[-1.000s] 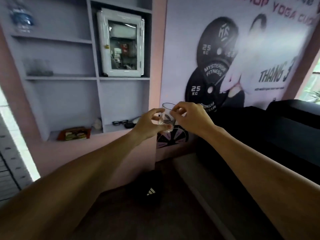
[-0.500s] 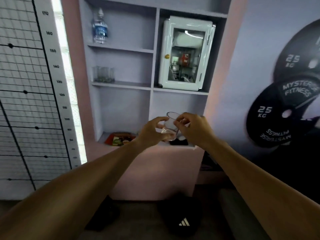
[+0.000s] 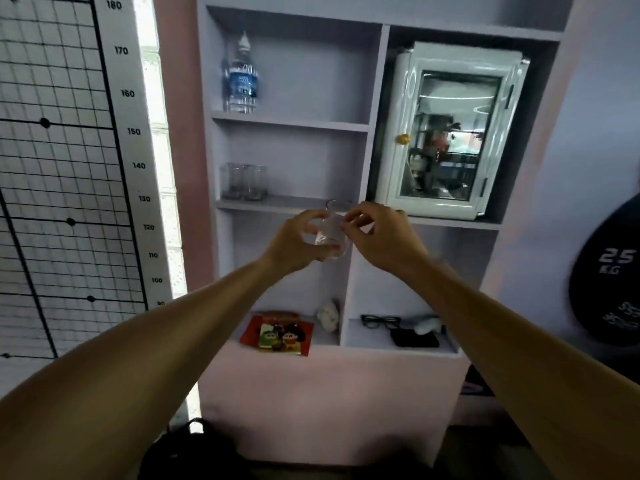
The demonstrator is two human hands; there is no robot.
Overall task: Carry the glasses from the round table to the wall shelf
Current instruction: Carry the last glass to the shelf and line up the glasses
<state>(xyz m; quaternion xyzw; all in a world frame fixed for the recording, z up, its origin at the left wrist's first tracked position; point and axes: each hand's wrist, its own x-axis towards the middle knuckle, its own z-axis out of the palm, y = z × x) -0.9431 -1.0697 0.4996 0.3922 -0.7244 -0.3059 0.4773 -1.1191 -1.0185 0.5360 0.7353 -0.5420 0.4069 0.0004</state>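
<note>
Glass, clear and upright, is held at chest height between both hands. It is cupped low by the curled fingers of the left hand, while its rim is pinched from the other side by the right hand. Beyond and just above the fingertips lies the middle board of the wall shelf. Up and to the left of the fingers, shelved glasses are seen standing.

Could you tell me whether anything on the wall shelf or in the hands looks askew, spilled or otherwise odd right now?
Nothing stands out. The clear glass is held between the left hand and right hand with no spill visible. The glasses already on the shelf stand upright together, and so does the water bottle.
</note>
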